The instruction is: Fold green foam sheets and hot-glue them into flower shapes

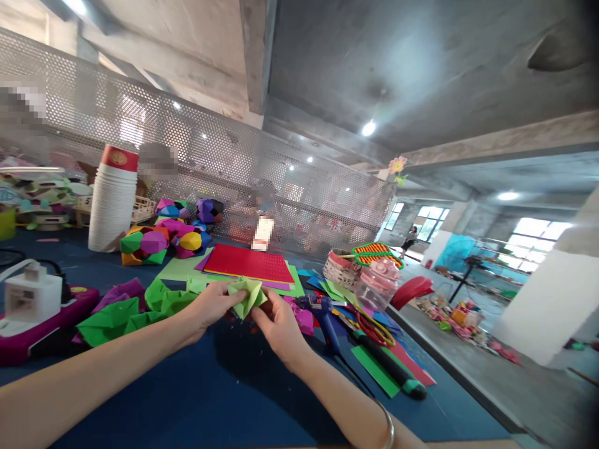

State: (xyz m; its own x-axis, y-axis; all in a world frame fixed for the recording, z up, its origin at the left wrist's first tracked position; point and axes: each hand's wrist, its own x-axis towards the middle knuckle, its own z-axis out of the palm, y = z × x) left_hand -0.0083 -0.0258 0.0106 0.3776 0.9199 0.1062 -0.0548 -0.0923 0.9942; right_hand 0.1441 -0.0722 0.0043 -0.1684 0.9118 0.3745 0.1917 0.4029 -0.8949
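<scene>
A light green folded paper piece is held up over the dark blue table, between both hands. My left hand grips its left side, thumb laid on the paper. From the right, my right hand pinches the other side with thumb and fingers; some fingertips are hidden behind the paper. Green folded paper pieces lie left of my left hand, with purple folded paper behind them. Close to my right hand are a pink folded paper piece and a blue glue gun.
Behind my hands lies a stack of red sheets. Colourful paper balls and a tall stack of paper cups stand back left. A magenta power strip sits at left. Scissors, a black-handled cutter and a clear jar are at right.
</scene>
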